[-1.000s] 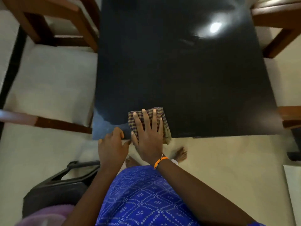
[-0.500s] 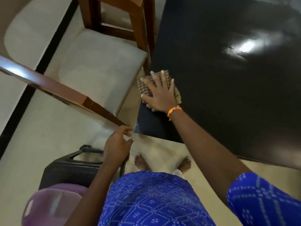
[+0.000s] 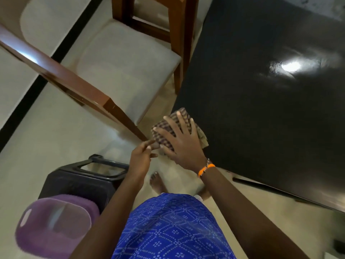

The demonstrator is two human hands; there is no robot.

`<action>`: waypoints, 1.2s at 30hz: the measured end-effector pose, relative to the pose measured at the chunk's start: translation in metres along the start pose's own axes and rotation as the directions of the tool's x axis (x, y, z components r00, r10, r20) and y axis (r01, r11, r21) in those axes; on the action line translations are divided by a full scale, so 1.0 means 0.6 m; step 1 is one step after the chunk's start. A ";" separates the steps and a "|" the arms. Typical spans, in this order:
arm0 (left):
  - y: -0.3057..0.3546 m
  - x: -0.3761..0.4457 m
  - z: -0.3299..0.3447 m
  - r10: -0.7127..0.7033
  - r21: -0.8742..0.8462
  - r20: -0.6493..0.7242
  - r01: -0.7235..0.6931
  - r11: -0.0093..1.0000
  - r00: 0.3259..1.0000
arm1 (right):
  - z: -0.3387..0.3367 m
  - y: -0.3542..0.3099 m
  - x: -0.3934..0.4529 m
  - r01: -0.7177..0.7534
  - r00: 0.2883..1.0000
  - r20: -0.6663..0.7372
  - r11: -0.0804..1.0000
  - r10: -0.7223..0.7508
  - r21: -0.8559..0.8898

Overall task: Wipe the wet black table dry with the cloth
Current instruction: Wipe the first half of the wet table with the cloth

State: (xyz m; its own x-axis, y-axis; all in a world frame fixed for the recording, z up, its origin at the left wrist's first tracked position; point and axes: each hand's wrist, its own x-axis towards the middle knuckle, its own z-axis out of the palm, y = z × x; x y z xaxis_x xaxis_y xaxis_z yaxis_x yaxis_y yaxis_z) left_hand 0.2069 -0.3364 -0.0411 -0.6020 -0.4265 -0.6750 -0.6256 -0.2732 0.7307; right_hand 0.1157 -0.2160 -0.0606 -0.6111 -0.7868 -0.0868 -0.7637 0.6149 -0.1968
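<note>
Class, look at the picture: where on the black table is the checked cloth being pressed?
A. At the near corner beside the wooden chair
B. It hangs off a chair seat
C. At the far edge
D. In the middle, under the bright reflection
A: the right hand lies flat, fingers spread, on the checked cloth at the black table corner next to the wooden chair.

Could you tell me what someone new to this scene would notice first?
The right hand lies flat on a checked cloth at the near left corner of the black table, whose far right part mirrors a bright light. The left hand hovers beside that corner, over the floor.
</note>
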 end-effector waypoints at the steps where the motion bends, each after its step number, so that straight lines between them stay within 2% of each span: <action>1: 0.003 -0.001 0.005 0.032 0.023 -0.006 -0.032 0.999 0.999 | 0.002 0.007 -0.017 0.021 1.000 0.004 1.000 -0.021 0.005; 4: 0.005 -0.001 0.018 0.081 0.084 0.020 -0.082 0.993 0.997 | -0.003 0.042 -0.062 0.020 1.000 0.019 1.000 -0.020 0.015; 6: 0.004 0.000 0.026 0.066 0.086 0.012 -0.066 0.994 0.998 | -0.012 0.071 -0.092 -0.023 0.999 0.025 1.000 0.022 0.018; 10: -0.003 -0.001 0.040 0.019 0.062 -0.034 -0.017 0.998 0.999 | -0.035 0.146 -0.166 -0.255 0.967 -0.009 0.967 0.255 0.018; 12: -0.006 -0.003 0.045 -0.011 0.016 -0.036 0.012 1.000 0.999 | -0.045 0.178 -0.206 -0.402 0.915 -0.019 0.915 0.403 0.021; 15: -0.010 -0.007 0.048 -0.067 -0.034 -0.027 0.066 0.997 0.997 | -0.046 0.192 -0.230 -0.597 0.799 -0.045 0.800 0.599 0.055; 18: -0.018 -0.012 0.049 -0.114 -0.018 0.012 0.114 0.993 0.993 | -0.038 0.157 -0.201 -0.719 0.689 -0.065 0.692 0.722 0.068; 20: -0.023 -0.017 0.053 -0.129 0.008 0.049 0.129 0.992 0.990 | -0.032 0.122 -0.175 -0.746 0.660 -0.049 0.662 0.749 0.069; 22: -0.025 -0.022 0.060 -0.133 0.009 0.065 0.133 0.991 0.989 | -0.026 0.087 -0.151 -0.730 0.682 -0.035 0.682 0.731 0.042; 24: -0.025 -0.026 0.068 -0.132 -0.015 0.064 0.133 0.991 0.989 | -0.019 0.049 -0.125 -0.667 0.744 -0.021 0.745 0.667 0.016; 27: -0.028 -0.030 0.075 -0.115 -0.028 0.064 0.117 0.993 0.991 | -0.010 -0.010 -0.087 -0.504 0.863 -0.007 0.863 0.505 0.036; 30: -0.038 -0.035 0.080 -0.118 -0.056 0.040 0.120 0.991 0.992 | -0.007 -0.045 -0.080 -0.339 0.941 0.026 0.938 0.338 0.071; 34: -0.052 -0.054 0.100 -0.138 -0.049 -0.046 0.136 0.990 0.989 | -0.011 -0.002 -0.118 -0.122 0.992 0.043 0.992 0.120 0.038; 36: -0.061 -0.068 0.119 -0.127 -0.027 -0.042 0.126 0.992 0.991 | -0.013 0.031 -0.142 -0.076 0.996 0.043 0.997 0.075 0.022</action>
State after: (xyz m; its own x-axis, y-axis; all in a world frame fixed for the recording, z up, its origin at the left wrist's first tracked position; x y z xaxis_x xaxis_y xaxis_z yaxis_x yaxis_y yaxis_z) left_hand 0.2191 -0.2476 -0.0478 -0.4963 -0.4243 -0.7574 -0.6830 -0.3478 0.6423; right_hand 0.1523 -0.1372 -0.0493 -0.6568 -0.7403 -0.1434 -0.7105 0.6713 -0.2111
